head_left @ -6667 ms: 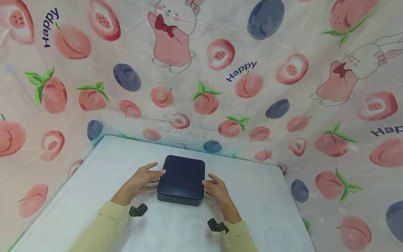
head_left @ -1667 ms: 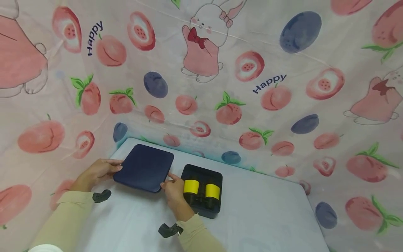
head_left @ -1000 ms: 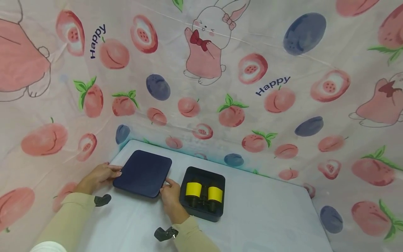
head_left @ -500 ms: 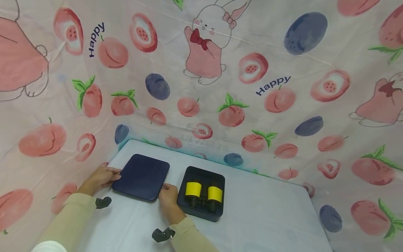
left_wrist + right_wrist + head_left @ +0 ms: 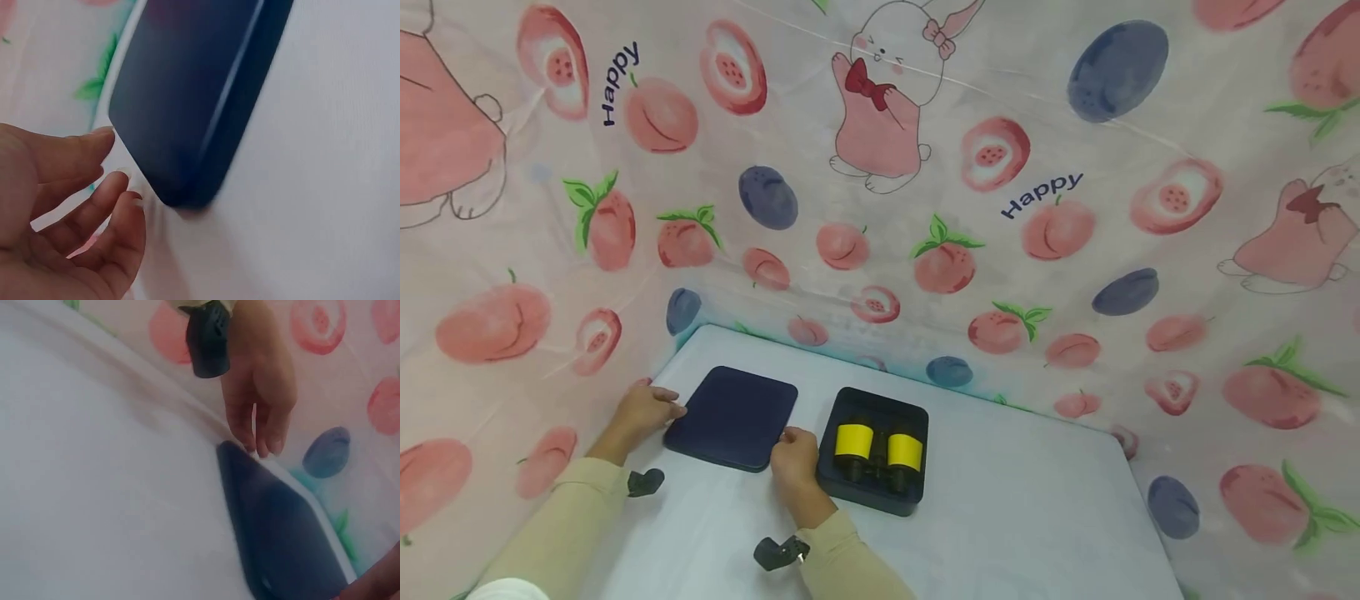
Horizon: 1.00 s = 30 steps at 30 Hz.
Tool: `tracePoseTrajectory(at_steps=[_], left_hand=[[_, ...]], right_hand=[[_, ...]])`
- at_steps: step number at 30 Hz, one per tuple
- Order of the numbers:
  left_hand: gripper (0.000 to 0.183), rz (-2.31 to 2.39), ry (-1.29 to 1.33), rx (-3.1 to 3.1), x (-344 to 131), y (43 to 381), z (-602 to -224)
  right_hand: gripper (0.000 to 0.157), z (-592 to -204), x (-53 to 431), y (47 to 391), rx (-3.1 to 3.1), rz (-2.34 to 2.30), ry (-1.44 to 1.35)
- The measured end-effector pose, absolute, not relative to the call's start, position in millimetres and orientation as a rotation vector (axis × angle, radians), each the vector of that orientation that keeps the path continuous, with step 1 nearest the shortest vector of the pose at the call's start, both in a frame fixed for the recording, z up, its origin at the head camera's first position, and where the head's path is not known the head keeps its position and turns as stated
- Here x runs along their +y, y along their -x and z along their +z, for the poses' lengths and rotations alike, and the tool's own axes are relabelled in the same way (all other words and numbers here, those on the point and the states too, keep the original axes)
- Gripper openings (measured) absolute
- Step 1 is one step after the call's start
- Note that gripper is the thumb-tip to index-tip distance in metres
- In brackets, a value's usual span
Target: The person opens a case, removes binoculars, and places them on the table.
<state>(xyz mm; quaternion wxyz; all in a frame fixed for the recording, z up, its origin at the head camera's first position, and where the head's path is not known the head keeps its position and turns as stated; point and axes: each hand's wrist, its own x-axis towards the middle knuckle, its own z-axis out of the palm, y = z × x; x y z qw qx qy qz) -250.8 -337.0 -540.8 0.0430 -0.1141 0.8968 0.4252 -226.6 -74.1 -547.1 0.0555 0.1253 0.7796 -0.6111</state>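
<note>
A dark navy lid point(image 5: 733, 421) lies flat on the white table, left of a matching box point(image 5: 872, 500). Inside the box sits a pair of black binoculars with yellow bands point(image 5: 905, 452). At the lid's left edge is my left hand point(image 5: 647, 417); in the left wrist view its thumb and loosely bent fingers point(image 5: 119, 237) lie just beside the rim, with nothing gripped. My right hand point(image 5: 795, 462), fingers bent, is at the lid's right edge, close to the box. Its fingertips are mostly hidden, so whether it pinches the rim is unclear.
The white table point(image 5: 1022, 492) extends right of the box and toward the front. A fruit-and-rabbit-patterned curtain point(image 5: 775, 300) walls the back and both sides. A white round thing point(image 5: 508, 590) shows at the lower left.
Earlier the lid covered the box; it was carried left, exposing the binoculars. Over the last second it has come down flat on the table, and my left fingers have loosened from its edge.
</note>
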Motion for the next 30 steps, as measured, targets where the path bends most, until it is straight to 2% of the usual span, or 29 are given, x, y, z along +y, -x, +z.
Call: tracePoseTrajectory(at_steps=[6,13,20,25,30], left_hand=[[0.056,1.455,0.239,2.686,-300,250,-522],[0.058,1.684,0.104,2.416,-227,248,-516],[0.059,1.735,0.093,2.228,-161,250,-517],[0.062,1.745,0.104,2.143,-130,249,-521],[0.061,1.676,0.176,2.155,-113,245,-529]], right_hand=[[0.048,-522,-49,229,2.303,-1.907,-0.298],[0.051,-503,-9,237,2.246,-1.913,-0.253],[0.056,-495,45,251,2.398,-1.832,-0.111],[0.066,-495,82,260,2.653,-1.494,0.112],[0.083,-500,111,265,2.840,-0.785,0.445]])
